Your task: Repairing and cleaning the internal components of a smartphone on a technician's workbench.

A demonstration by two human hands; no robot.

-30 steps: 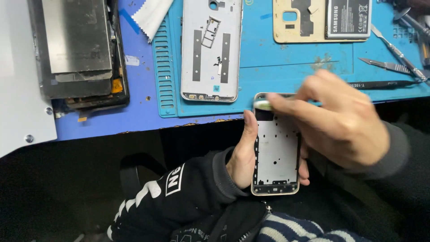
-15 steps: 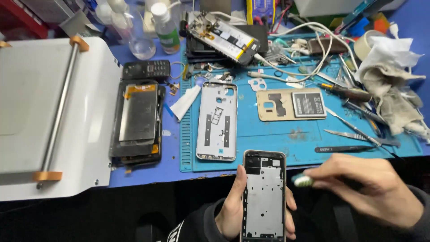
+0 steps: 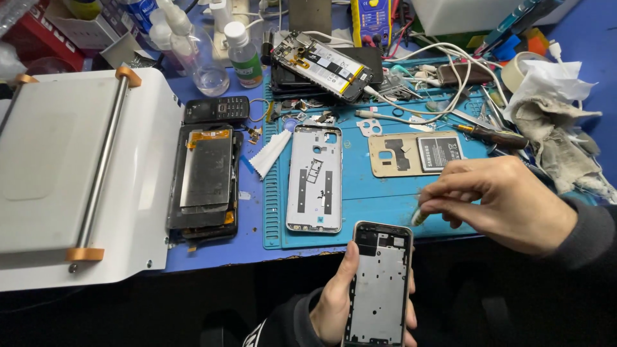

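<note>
Phone frame point(image 3: 379, 283), stripped bare, sits gripped upright in the left hand point(image 3: 334, 302) while the right hand point(image 3: 501, 199), just above-right of it, pinches a small pale bit point(image 3: 418, 216).

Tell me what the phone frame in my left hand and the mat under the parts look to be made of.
The phone frame, held in the left hand, looks like metal: a matte silver-grey plate with stamped cut-outs and a darker glossy rim, possibly plastic. The blue mat looks like soft silicone or rubber: a dull finish with moulded ribs along its left edge.
</note>
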